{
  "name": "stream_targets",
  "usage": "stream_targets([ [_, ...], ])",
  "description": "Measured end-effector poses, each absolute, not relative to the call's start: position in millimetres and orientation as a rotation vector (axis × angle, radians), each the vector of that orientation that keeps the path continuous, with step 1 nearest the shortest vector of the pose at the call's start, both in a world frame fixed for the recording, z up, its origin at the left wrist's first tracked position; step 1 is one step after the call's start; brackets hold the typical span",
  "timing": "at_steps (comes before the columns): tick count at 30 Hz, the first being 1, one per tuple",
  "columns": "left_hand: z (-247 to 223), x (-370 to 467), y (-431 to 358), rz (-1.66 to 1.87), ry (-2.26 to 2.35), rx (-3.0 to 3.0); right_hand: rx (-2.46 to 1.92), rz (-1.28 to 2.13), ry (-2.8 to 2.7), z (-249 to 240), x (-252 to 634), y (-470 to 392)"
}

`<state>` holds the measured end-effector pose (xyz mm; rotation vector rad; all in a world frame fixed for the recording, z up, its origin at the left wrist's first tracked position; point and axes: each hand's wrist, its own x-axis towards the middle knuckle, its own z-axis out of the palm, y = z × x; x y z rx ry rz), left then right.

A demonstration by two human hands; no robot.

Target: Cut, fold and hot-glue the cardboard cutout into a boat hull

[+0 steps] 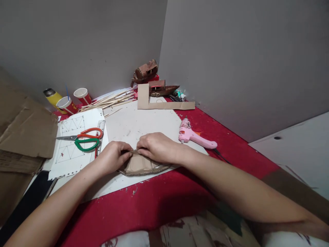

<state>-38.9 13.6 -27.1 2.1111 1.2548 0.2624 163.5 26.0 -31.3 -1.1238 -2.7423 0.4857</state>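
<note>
A curved brown cardboard piece (140, 166) lies on a white board (133, 123) on the red table. My left hand (113, 157) pinches its upper left edge. My right hand (155, 147) presses down on its top right, with fingers closed over the edge. Both hands meet at the top of the piece, which is partly hidden under them.
Two pairs of scissors (86, 139), red and green handled, lie on a drawn paper sheet with a ruler at left. A pink glue gun (192, 135) lies right of my hands. Wooden sticks (110, 99), paper cups (66, 104), an L-shaped cardboard (154, 103) and brown models stand at the back. Cardboard sheets (25, 130) lie far left.
</note>
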Motion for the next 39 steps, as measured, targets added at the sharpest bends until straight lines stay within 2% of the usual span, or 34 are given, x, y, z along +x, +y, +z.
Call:
stream_targets([
  [4, -24, -35, 13, 0.17, 1.236, 2.293, -1.137, 0.464, -2.793, -29, 161, 25],
  [10, -30, -32, 9, 0.102, 1.262, 2.487, -1.053, 0.245, -2.851, -29, 154, 20],
  [16, -29, -32, 11, 0.074, 1.214, 2.516, -1.04, 0.359, -2.842, -28, 158, 25],
  [24, -32, -25, 10, 0.08, 1.3, 2.536, -0.996, 0.191, -2.954, -29, 145, 19],
  [27, -29, -28, 8, 0.085, 1.277, 2.565, -0.966, 0.322, -2.863, -30, 151, 21],
  [29, -20, -34, 10, 0.244, 1.259, 2.535, -1.023, 0.501, -2.696, -29, 158, 24],
  [31, -6, -43, 12, 0.636, 1.318, 2.37, -1.104, 0.6, -2.498, -28, 165, 29],
  [33, 7, -50, 14, 1.111, 1.389, 2.056, -1.178, 0.592, -2.328, -26, 170, 35],
  [35, 11, -54, 15, 1.44, 1.371, 1.732, -1.226, 0.575, -2.169, -25, 171, 39],
  [37, 7, -51, 15, 1.537, 1.29, 1.449, -1.24, 0.601, -2.017, -25, 168, 40],
  [39, -3, -42, 15, 1.419, 1.189, 1.21, -1.216, 0.652, -1.911, -27, 163, 39],
])
